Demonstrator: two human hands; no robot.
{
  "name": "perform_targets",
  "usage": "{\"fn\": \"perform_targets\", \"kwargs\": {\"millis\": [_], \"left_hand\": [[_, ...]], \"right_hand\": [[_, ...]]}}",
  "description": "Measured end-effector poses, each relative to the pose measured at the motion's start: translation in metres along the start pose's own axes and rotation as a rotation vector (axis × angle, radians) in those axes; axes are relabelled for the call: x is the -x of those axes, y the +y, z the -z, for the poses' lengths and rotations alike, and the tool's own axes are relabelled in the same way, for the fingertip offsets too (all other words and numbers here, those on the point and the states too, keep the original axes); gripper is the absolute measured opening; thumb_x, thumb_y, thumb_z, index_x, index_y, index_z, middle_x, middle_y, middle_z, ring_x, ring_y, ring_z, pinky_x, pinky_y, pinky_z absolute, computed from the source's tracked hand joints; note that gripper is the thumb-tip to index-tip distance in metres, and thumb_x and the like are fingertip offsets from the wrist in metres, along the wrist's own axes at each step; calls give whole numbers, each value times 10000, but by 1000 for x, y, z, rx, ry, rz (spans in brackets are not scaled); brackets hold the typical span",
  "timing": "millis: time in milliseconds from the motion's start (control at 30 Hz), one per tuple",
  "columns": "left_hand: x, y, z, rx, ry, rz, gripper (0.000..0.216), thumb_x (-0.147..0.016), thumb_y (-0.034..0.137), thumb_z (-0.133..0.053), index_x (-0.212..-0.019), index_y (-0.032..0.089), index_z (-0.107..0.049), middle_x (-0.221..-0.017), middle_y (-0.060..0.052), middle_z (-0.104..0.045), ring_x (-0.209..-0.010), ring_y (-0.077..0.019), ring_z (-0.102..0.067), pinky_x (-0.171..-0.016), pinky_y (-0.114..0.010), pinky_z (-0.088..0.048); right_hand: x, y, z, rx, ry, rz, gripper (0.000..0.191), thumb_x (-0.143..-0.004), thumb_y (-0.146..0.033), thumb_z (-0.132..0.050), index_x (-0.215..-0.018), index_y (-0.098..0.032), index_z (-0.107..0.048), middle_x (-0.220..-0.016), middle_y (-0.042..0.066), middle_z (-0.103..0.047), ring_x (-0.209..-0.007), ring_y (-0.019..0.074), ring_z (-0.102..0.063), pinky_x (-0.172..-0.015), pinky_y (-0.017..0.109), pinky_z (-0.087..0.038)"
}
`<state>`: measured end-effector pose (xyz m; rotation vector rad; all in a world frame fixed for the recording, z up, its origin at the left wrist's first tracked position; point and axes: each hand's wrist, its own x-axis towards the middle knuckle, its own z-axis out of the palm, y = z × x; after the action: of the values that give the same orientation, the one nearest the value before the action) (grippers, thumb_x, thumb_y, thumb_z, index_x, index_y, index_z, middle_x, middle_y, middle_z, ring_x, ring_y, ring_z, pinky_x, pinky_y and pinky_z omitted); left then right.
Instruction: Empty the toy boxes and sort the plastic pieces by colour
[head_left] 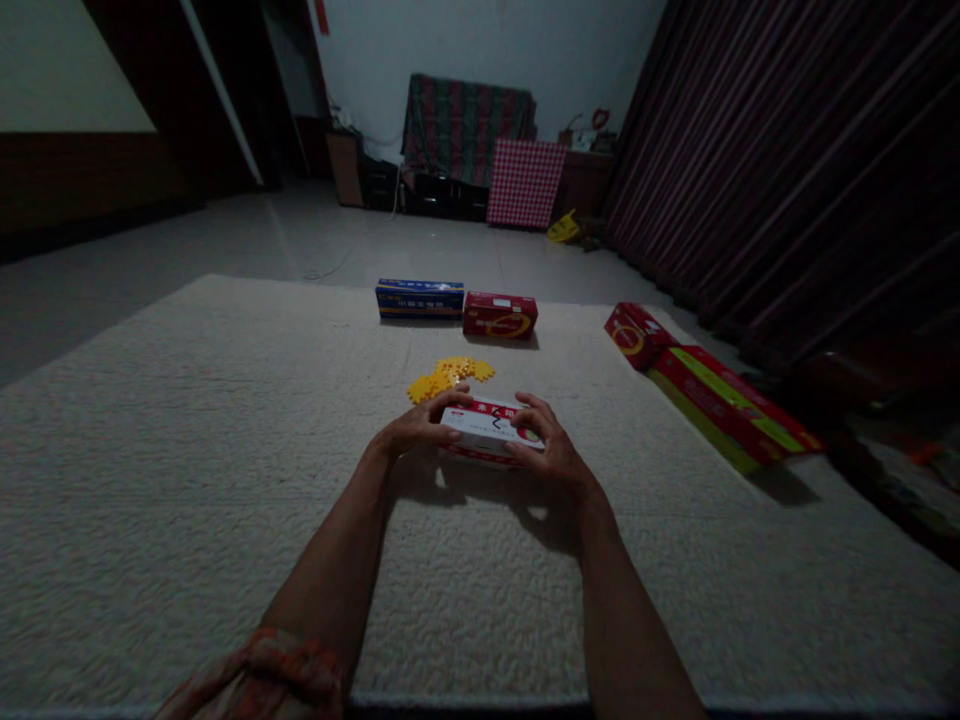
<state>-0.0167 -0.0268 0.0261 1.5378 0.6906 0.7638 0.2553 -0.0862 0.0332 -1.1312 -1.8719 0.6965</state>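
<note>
The white-and-red box [487,425] at the centre of the frame looks like smooth printed card with a faint sheen. Just above it, the yellow pieces [448,374] appear to be matt, moulded plastic. The blue box [420,302] has a glossy printed face, as does the red box [499,318] beside it. Beneath them spreads a pale cover [225,450] of matt, rough, puckered cloth. Smooth floor tiles [262,235] shine dully at upper left; a pleated cloth curtain [720,140] fills the upper right. Glossy black drawers [450,197] stand at top centre, under plaid cloth [469,125].
</note>
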Motion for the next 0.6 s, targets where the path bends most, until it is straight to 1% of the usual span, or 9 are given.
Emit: {"fn": "perform_targets", "kwargs": {"millis": [67, 133, 267, 333, 400, 467, 533, 600], "left_hand": [[1, 1, -1, -9, 29, 6, 570, -689, 446, -778, -1212, 238, -690, -1653, -100, -310, -1504, -384, -283, -1184, -535, -313], [1, 2, -2, -27, 67, 10, 485, -722, 457, -758, -1147, 229, -707, -1636, -99, -346, -1508, -379, -278, -1180, -533, -319], [-1, 3, -4, -18, 90, 42, 458, -667, 401, -793, -1086, 231, -717, -1628, -94, -363, -1493, -396, -301, -1165, -547, -329], [-1, 3, -5, -10, 96, 45, 431, -657, 372, -791, -1061, 237, -723, -1627, -92, -366, -1477, -402, -326, -1152, -559, -338], [-1, 2, -5, -4, 101, 39, 407, -650, 350, -788, -1038, 242, -728, -1623, -92, -373, -1470, -407, -337, -1135, -568, -352], [-2, 1, -5, -6, 108, 29, 400, -632, 337, -795, -1017, 247, -736, -1614, -95, -390, -1470, -409, -335, -1131, -571, -355], [-3, -2, -6, -4, 124, 20, 404, -608, 323, -805, -1000, 245, -748, -1600, -101, -413, -1468, -414, -339, -1134, -568, -356], [-4, -3, -7, 19, 158, 12, 410, -604, 315, -810, -1005, 239, -763, -1575, -113, -450, -1461, -415, -355, -1137, -550, -364]], "right_hand": [[1, -1, 2, -10, -27, -23, 283, -798, -363, -711, -1012, -215, -601, -1507, 161, -420, -1439, 312, -375, -1150, 516, -365], [1, -4, 4, -18, -66, -45, 296, -788, -338, -713, -1030, -214, -594, -1535, 161, -383, -1458, 310, -350, -1165, 513, -344], [3, -9, 11, -13, -167, -104, 402, -703, -235, -747, -1071, -217, -588, -1605, 142, -283, -1498, 313, -282, -1189, 500, -309], [5, -9, 12, 10, -195, -121, 465, -662, -184, -747, -1095, -219, -580, -1619, 140, -257, -1510, 314, -255, -1195, 499, -300], [7, -8, 11, 43, -196, -114, 495, -641, -136, -724, -1105, -224, -575, -1614, 136, -266, -1513, 305, -248, -1198, 496, -293], [8, -7, 9, 70, -174, -89, 496, -645, -106, -696, -1109, -234, -577, -1588, 122, -310, -1506, 289, -266, -1201, 490, -289], [6, -6, 7, 77, -159, -72, 485, -651, -98, -692, -1102, -239, -584, -1543, 112, -368, -1479, 281, -316, -1192, 484, -308], [3, -6, 10, 65, -170, -72, 470, -646, -105, -712, -1080, -239, -593, -1497, 107, -411, -1436, 281, -381, -1165, 478, -352]]}}
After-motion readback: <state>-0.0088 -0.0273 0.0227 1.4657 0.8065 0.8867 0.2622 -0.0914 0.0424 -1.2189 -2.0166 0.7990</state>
